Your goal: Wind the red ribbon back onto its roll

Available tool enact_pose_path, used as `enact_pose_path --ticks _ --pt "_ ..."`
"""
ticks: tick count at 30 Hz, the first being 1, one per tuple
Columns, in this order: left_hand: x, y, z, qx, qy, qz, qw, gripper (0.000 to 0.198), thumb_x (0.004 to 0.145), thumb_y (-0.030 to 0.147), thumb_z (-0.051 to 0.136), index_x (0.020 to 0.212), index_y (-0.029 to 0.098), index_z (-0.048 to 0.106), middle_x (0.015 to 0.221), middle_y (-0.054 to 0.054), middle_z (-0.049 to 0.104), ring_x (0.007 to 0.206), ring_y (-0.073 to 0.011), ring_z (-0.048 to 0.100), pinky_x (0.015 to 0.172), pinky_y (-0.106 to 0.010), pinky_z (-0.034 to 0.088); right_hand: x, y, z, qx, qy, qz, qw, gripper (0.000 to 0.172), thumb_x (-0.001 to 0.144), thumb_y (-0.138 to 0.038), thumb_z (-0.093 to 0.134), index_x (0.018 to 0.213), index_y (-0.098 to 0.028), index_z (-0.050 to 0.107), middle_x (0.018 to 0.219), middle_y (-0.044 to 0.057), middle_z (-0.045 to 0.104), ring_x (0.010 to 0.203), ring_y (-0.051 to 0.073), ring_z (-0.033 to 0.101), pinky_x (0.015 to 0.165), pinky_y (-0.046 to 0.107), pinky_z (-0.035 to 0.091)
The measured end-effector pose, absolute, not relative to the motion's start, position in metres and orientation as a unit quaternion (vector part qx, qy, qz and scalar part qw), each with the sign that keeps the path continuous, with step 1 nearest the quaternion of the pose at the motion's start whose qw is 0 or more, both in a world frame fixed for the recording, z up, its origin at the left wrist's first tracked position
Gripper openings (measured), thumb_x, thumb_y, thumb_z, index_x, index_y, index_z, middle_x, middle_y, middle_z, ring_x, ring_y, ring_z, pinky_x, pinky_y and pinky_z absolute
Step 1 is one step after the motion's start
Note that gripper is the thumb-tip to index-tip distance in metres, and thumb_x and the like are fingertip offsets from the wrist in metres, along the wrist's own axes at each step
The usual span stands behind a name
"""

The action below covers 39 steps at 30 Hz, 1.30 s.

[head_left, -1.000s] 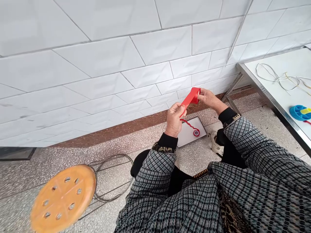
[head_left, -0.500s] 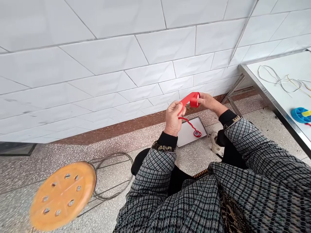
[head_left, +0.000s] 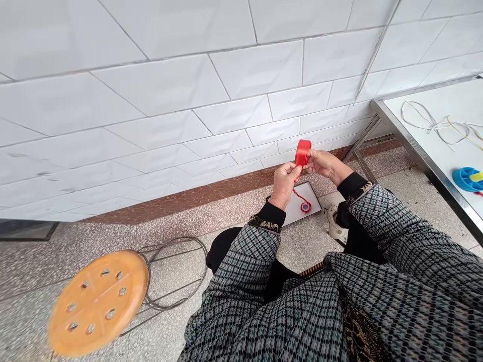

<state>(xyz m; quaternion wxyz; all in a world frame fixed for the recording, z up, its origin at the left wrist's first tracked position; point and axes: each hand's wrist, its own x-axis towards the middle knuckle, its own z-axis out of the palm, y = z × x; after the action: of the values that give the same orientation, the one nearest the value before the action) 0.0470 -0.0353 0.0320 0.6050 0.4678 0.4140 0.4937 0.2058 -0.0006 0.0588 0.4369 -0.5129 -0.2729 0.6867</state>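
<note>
A wide red ribbon [head_left: 302, 152] is pinched between both my hands in front of the tiled wall. My left hand [head_left: 285, 183] grips its lower end with closed fingers. My right hand [head_left: 325, 165] holds the folded upper loop from the right side. From my left hand a thin red strand trails down to a small red ribbon spool [head_left: 305, 206], which lies on a white board [head_left: 293, 209] on the floor.
An orange stool [head_left: 97, 302] with holes in its seat stands at the lower left on a wire frame. A steel-edged table [head_left: 433, 130] at the right carries white cords [head_left: 433, 122] and a blue spool [head_left: 467, 178]. My white shoe [head_left: 334, 224] rests beside the board.
My left hand moved right toward my right hand. The stretched length of ribbon between them has closed up into an upright loop.
</note>
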Motion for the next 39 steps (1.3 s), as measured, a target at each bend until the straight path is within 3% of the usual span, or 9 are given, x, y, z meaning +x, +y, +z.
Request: enact_pose_path --ticks 4,7,9,17,20,22,27,30,39 --pt "0.053 -0.033 0.025 0.440 0.436 0.523 0.585 0.020 0.081 0.027 0.081 0.092 0.018 0.067 0.060 0.006 0.060 0.053 -0.0075 0.045 0.055 -0.022 0.033 0.205 -0.002 0.060 -0.509 -0.250 0.709 0.419 0.015 0.106 -0.019 0.064 0.092 -0.017 0.069 0.071 0.005 0.077 0.059 0.013 0.065 0.051 0.018 0.049" --pt "0.054 -0.030 0.021 0.452 0.421 0.523 0.588 0.047 0.083 0.025 0.082 0.127 0.019 0.066 0.065 0.007 0.066 0.055 -0.0095 0.054 0.058 -0.023 0.039 0.205 -0.004 0.061 -0.496 -0.231 0.741 0.389 0.016 0.109 -0.020 0.060 0.095 -0.017 0.068 0.070 0.005 0.075 0.059 0.013 0.063 0.052 0.019 0.050" --pt "0.052 -0.028 0.020 0.475 0.401 0.506 0.597 0.054 0.085 0.027 0.082 0.135 0.019 0.065 0.065 0.006 0.066 0.055 -0.0099 0.056 0.059 -0.024 0.040 0.206 -0.005 0.062 -0.490 -0.221 0.755 0.375 0.020 0.111 -0.023 0.057 0.096 -0.017 0.068 0.068 0.005 0.074 0.057 0.013 0.061 0.052 0.019 0.051" --pt "0.043 -0.023 0.025 0.488 0.386 0.461 0.633 0.059 0.080 0.029 0.084 0.136 0.018 0.066 0.068 0.005 0.068 0.056 -0.0093 0.054 0.063 -0.026 0.039 0.208 -0.007 0.066 -0.514 -0.226 0.756 0.336 0.024 0.113 -0.030 0.056 0.097 -0.016 0.068 0.069 0.004 0.072 0.055 0.012 0.061 0.051 0.018 0.051" --pt "0.040 -0.022 0.026 0.488 0.370 0.454 0.647 0.059 0.078 0.029 0.086 0.133 0.018 0.067 0.068 0.006 0.067 0.055 -0.0085 0.049 0.061 -0.026 0.035 0.211 -0.008 0.065 -0.513 -0.271 0.747 0.324 0.017 0.108 -0.032 0.065 0.100 -0.017 0.069 0.074 0.005 0.074 0.060 0.013 0.063 0.055 0.019 0.055" --pt "0.038 -0.022 0.027 0.485 0.358 0.459 0.652 0.058 0.077 0.029 0.085 0.131 0.019 0.067 0.066 0.007 0.065 0.054 -0.0081 0.045 0.059 -0.026 0.032 0.215 -0.007 0.062 -0.505 -0.343 0.719 0.331 0.017 0.101 -0.033 0.074 0.109 -0.019 0.070 0.087 0.007 0.079 0.070 0.015 0.068 0.060 0.021 0.059" --pt "0.032 -0.023 0.029 0.486 0.330 0.455 0.669 0.057 0.076 0.030 0.087 0.127 0.018 0.065 0.066 0.008 0.064 0.055 -0.0079 0.044 0.060 -0.026 0.030 0.233 0.005 0.049 -0.475 -0.641 0.436 0.416 0.059 0.084 -0.031 0.086 0.140 -0.027 0.068 0.129 0.009 0.075 0.108 0.024 0.072 0.087 0.035 0.066" --pt "0.031 -0.025 0.030 0.495 0.338 0.443 0.667 0.052 0.077 0.030 0.087 0.123 0.018 0.066 0.069 0.007 0.066 0.056 -0.0077 0.044 0.061 -0.025 0.031 0.243 0.013 0.042 -0.426 -0.753 0.295 0.406 0.052 0.087 -0.035 0.086 0.135 -0.024 0.072 0.140 0.013 0.073 0.122 0.031 0.069 0.099 0.045 0.063" --pt "0.036 -0.027 0.028 0.504 0.340 0.442 0.659 0.037 0.089 0.024 0.084 0.122 0.023 0.067 0.065 0.008 0.058 0.055 -0.0090 0.043 0.059 -0.026 0.031 0.246 0.016 0.041 -0.411 -0.766 0.307 0.387 0.052 0.093 -0.043 0.086 0.139 -0.023 0.073 0.135 0.009 0.076 0.124 0.031 0.069 0.114 0.053 0.057"
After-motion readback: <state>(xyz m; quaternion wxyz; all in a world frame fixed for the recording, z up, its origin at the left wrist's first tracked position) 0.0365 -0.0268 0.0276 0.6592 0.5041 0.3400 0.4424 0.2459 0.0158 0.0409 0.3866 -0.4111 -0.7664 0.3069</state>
